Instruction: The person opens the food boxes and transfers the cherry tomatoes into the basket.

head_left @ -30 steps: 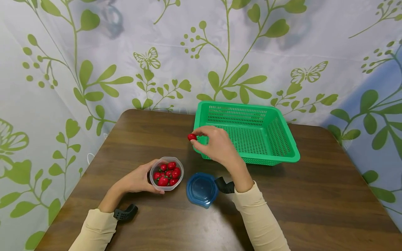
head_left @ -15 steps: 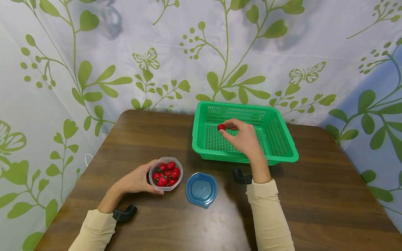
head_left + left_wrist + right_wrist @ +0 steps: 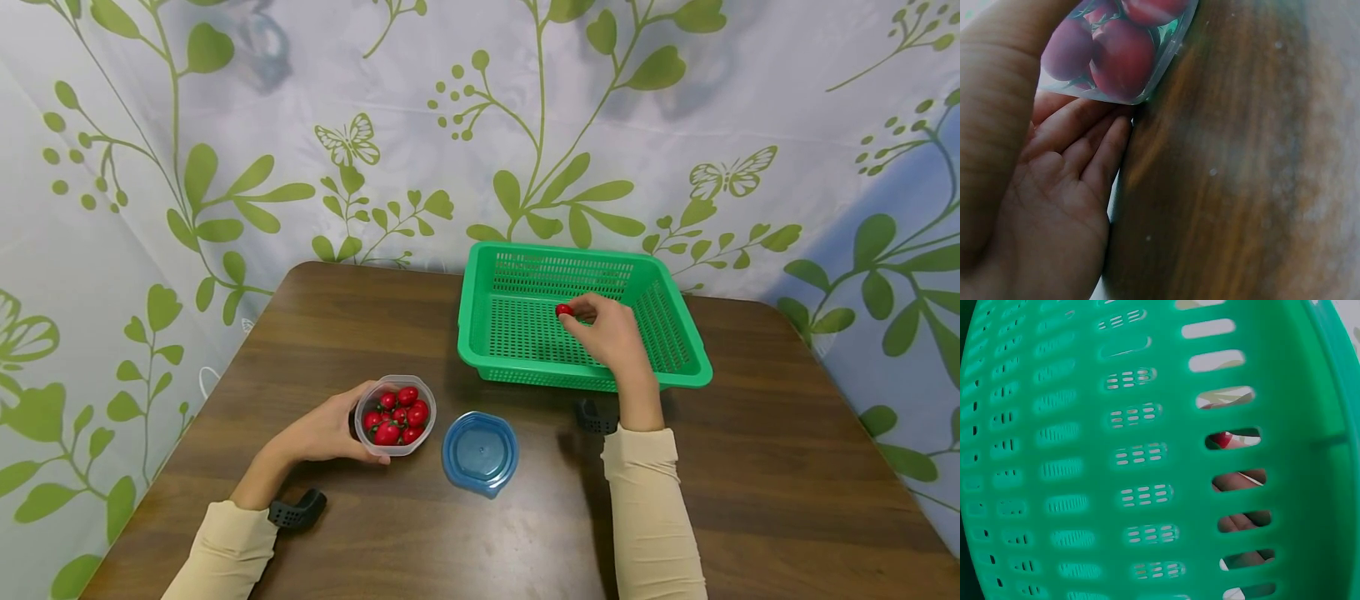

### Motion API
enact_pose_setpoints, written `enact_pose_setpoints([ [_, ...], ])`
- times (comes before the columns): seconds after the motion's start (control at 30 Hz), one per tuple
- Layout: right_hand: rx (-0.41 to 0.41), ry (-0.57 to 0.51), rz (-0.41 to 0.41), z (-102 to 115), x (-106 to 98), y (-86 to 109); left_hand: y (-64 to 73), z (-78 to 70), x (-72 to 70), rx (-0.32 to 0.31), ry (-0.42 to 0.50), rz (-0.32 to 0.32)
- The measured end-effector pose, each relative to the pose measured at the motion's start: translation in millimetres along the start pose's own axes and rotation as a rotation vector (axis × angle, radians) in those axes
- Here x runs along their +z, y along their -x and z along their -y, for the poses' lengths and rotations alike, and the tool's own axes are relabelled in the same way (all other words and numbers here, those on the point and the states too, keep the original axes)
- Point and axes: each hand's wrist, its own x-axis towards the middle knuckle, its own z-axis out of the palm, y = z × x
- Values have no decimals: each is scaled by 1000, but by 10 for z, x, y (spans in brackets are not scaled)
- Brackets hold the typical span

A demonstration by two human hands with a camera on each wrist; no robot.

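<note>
My left hand [image 3: 330, 429] grips a clear plastic container [image 3: 386, 383] on the table, its thumb and fingers around the wall. Several red cherry tomatoes [image 3: 387, 433] fill it. In the left wrist view, tomatoes [image 3: 1124, 59] with green stems show through the wall, above the palm [image 3: 1047, 200]. Over the inside of a green perforated basket [image 3: 540, 372], my right hand [image 3: 611, 329] pinches a single cherry tomato [image 3: 564, 310] between thumb and fingertips. The basket's slotted wall [image 3: 1297, 506] fills the right wrist view; parts of the fingers [image 3: 1241, 522] and a bit of red show through its slots.
A blue lid [image 3: 480, 450] lies on the brown wooden table [image 3: 420, 533] between the container and the right forearm. The basket stands at the back right, near a leaf-patterned curtain [image 3: 420, 100]. Black wrist mounts [image 3: 298, 508] sit below both hands.
The right hand has carried the cherry tomato to the right, from the basket's left rim to over its middle. The left hand and the container have stayed put.
</note>
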Motion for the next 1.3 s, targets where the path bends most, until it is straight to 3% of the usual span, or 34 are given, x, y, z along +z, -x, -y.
enact_pose_setpoints([
  [0.33, 15, 19, 38, 16, 7, 5, -1, 17, 6, 0, 3, 3],
  [0.5, -16, 17, 34, 66, 12, 13, 0, 12, 9, 1, 3, 4],
  [0.73, -126, -49, 39, 299, 65, 42, 3, -2, 5, -5, 4, 7],
  [1.0, -238, -110, 105, 647, 203, 101, 5, -16, 8, -2, 0, 4],
  [1.3, -509, -74, 224, 948, 439, 186, 7, -26, 8, -6, 3, 1],
])
